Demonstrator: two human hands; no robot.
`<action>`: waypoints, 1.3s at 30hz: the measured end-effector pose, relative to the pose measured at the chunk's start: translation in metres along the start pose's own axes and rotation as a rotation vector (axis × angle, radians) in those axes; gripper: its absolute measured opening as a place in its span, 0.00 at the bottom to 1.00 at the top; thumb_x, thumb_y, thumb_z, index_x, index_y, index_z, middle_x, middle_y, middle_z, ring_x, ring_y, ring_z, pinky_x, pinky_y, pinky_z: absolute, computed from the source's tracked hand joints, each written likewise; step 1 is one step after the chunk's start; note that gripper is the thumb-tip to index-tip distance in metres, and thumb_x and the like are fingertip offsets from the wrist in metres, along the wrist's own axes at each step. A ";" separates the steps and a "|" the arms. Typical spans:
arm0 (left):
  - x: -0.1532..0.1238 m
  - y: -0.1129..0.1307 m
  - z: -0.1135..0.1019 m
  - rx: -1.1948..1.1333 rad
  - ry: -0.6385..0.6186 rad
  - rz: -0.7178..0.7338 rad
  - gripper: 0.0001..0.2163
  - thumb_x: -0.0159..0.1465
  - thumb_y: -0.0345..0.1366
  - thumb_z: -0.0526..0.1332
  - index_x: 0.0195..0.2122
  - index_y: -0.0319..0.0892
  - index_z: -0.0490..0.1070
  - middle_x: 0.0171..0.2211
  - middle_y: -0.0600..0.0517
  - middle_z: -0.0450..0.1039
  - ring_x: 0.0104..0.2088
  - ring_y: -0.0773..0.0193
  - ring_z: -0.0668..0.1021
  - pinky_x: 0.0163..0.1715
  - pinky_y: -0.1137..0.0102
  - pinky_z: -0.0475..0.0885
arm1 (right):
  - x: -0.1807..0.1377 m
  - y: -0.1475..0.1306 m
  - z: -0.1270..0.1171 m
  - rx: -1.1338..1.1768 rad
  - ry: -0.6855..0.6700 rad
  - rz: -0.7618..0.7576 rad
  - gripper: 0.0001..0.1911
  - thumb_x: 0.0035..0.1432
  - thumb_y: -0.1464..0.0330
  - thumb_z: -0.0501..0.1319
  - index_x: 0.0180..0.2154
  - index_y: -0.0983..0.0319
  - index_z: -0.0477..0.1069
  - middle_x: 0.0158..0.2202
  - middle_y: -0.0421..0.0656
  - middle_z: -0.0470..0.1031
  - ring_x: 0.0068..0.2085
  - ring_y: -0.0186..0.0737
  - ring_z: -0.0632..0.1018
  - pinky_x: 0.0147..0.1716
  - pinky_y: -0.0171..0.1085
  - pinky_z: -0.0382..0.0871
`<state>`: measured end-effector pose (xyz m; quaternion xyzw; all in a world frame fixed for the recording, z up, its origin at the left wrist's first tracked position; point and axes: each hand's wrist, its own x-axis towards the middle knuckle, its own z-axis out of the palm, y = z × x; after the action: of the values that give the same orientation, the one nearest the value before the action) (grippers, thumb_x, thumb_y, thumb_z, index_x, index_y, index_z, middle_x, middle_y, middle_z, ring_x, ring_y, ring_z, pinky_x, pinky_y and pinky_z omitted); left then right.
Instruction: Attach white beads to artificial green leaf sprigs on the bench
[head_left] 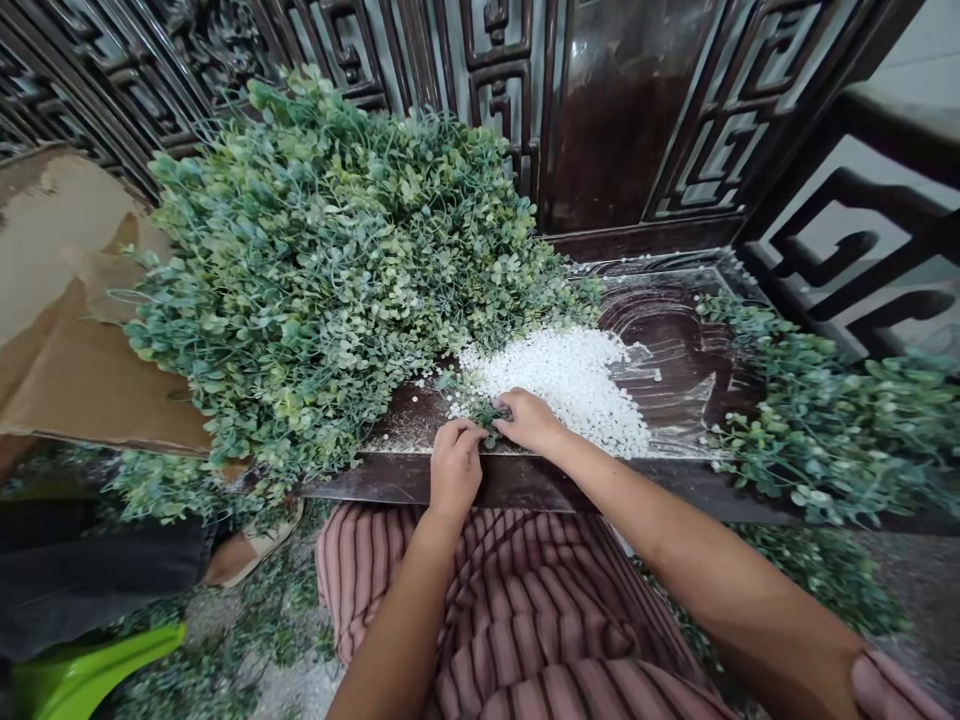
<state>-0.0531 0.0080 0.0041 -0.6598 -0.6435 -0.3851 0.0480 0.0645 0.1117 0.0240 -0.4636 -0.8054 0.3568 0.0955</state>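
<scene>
Both hands (487, 440) on small sprig (491, 414)

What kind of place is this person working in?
Probably an informal home workshop for assembling artificial plants. A big pile of fake green sprigs lies on a dark carved wooden bench beside a heap of small white beads, and both hands pinch one small sprig.

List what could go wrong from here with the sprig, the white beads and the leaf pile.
1. The white beads lie loose near the dark wooden surface's front edge; a sweep of the right hand might push some off.
2. The big leaf pile overhangs that edge and could slide off.
3. The small sprig, pinched between the right hand and the left hand, may slip from the grip.
</scene>
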 end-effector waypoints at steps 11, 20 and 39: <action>-0.010 0.000 0.004 -0.035 0.068 -0.158 0.13 0.61 0.28 0.53 0.47 0.41 0.67 0.42 0.43 0.66 0.44 0.61 0.71 0.44 0.63 0.69 | -0.001 0.008 -0.011 0.303 0.126 0.001 0.10 0.48 0.77 0.57 0.19 0.62 0.61 0.23 0.39 0.62 0.29 0.36 0.66 0.30 0.34 0.59; 0.011 0.002 0.016 0.057 -0.166 -0.254 0.26 0.58 0.40 0.57 0.56 0.36 0.57 0.52 0.35 0.57 0.56 0.49 0.62 0.53 0.54 0.62 | 0.012 0.009 -0.011 0.886 0.203 0.280 0.07 0.50 0.71 0.57 0.23 0.61 0.60 0.17 0.33 0.59 0.19 0.30 0.65 0.22 0.32 0.60; 0.055 -0.006 0.003 -0.496 -0.142 -0.657 0.17 0.55 0.41 0.60 0.44 0.39 0.69 0.39 0.45 0.71 0.35 0.63 0.73 0.41 0.63 0.69 | -0.058 0.022 -0.039 1.703 0.098 0.425 0.13 0.39 0.70 0.68 0.24 0.63 0.64 0.18 0.34 0.61 0.20 0.25 0.64 0.20 0.27 0.61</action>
<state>-0.0640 0.0558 0.0306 -0.4358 -0.7094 -0.4766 -0.2822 0.1301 0.0907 0.0479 -0.3894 -0.1571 0.8265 0.3749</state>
